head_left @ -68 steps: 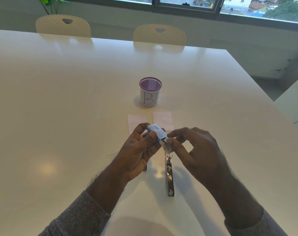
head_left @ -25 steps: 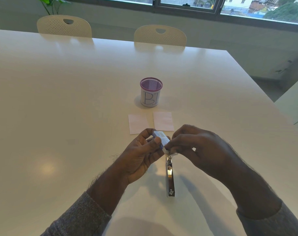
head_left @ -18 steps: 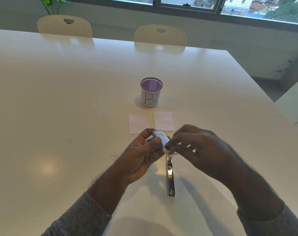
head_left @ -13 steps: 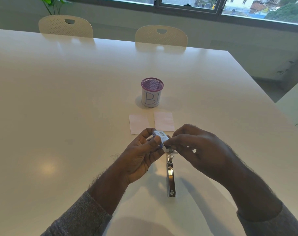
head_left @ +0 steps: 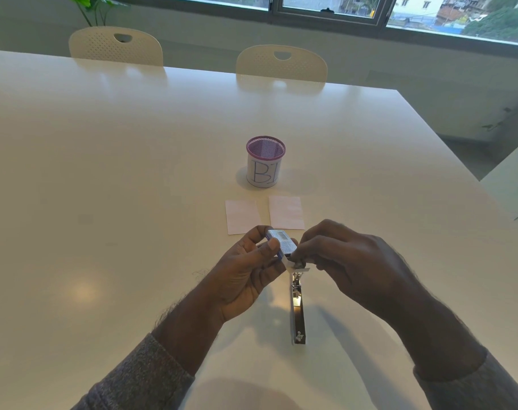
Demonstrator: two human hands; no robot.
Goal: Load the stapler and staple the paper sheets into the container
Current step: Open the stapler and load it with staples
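Behind the white table (head_left: pixel 133 173), two chairs (head_left: pixel 115 44).

The right hand (head_left: pixel 349 261) has closed in on the staple box's (head_left: pixel 282 242) open end, its fingers (head_left: pixel 303 250) now pinching there.

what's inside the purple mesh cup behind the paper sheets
Only the mesh of the far inner wall shows through the purple mesh cup's open top; nothing sticks out. Its bottom is hidden by the near wall and paper label.

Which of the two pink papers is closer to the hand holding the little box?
The left pink paper. Its near corner sits just beyond the left hand; the right pink paper lies farther over.
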